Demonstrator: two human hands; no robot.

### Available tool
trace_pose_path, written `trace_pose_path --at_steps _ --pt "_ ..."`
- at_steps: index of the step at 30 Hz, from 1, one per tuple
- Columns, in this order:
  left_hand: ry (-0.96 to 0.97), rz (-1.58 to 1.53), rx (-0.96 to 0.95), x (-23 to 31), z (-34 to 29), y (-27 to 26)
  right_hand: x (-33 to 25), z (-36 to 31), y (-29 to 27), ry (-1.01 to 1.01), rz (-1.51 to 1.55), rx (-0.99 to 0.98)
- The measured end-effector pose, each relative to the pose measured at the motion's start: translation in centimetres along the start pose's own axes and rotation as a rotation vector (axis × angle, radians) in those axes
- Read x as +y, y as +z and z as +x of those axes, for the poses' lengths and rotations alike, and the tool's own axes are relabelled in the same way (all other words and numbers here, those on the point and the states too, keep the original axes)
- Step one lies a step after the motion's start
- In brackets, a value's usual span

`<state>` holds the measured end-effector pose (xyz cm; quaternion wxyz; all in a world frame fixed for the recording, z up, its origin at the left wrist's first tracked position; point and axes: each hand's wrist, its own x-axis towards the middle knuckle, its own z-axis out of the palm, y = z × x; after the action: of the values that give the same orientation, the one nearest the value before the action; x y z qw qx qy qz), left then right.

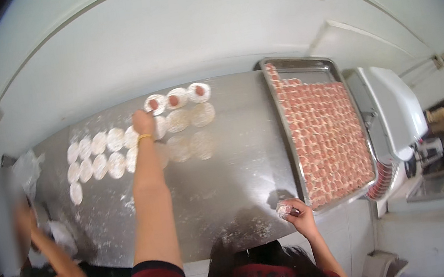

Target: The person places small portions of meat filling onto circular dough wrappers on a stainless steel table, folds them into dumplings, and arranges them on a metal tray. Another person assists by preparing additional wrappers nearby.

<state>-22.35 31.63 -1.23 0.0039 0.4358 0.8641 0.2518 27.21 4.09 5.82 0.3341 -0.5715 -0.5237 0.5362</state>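
Observation:
Round white dough wrappers (115,138) lie in rows on the steel table, several dusted with flour. Three in the far row carry a dab of reddish meat filling (174,100). My left hand (143,123), a yellow band at its wrist, reaches across to the leftmost filled wrapper (155,105). Its fingers are closed at that wrapper's edge; what is between them is hidden. Low on the right, by the table's front edge, my right hand (300,219) grips a small whitish dumpling (283,209). Close beside it, a metal tray (292,149) holds packed rows of open-topped meat dumplings (328,141).
A white machine or box (392,110) stands right of the tray. Another person's arm (59,266) and a blurred grey object (0,218) are at the left edge, near a clear plastic bag (27,169). A white wall (163,34) rises behind the steel table (227,177).

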Motion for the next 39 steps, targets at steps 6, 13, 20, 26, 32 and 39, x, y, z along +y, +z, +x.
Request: trace_pose_path --at_steps 6,13,20,26,32,39 --pt "-0.184 -0.468 -0.209 -3.6 5.2 4.2 -1.9 0.0 -4.1 0.034 0.079 0.073" --pt "-0.536 -1.63 -0.193 -4.2 4.9 4.0 -4.4 7.0 -13.1 -0.059 0.054 0.25" --pt "-0.527 -1.759 -0.186 -2.8 -0.9 -1.0 -8.4 26.8 -22.3 -0.341 -0.387 0.258" --pt "-0.617 -1.808 -0.31 -3.3 -14.4 -7.8 -8.6 41.8 -22.1 -0.384 -0.696 0.164" --pt "-0.793 -1.752 -0.23 -1.4 -28.3 -11.8 -6.8 47.1 -20.5 -0.48 -0.97 -0.098" --pt "-0.801 -1.879 -0.283 0.1 -36.1 -11.5 -6.2 47.7 -19.9 -0.469 -1.044 -0.315"
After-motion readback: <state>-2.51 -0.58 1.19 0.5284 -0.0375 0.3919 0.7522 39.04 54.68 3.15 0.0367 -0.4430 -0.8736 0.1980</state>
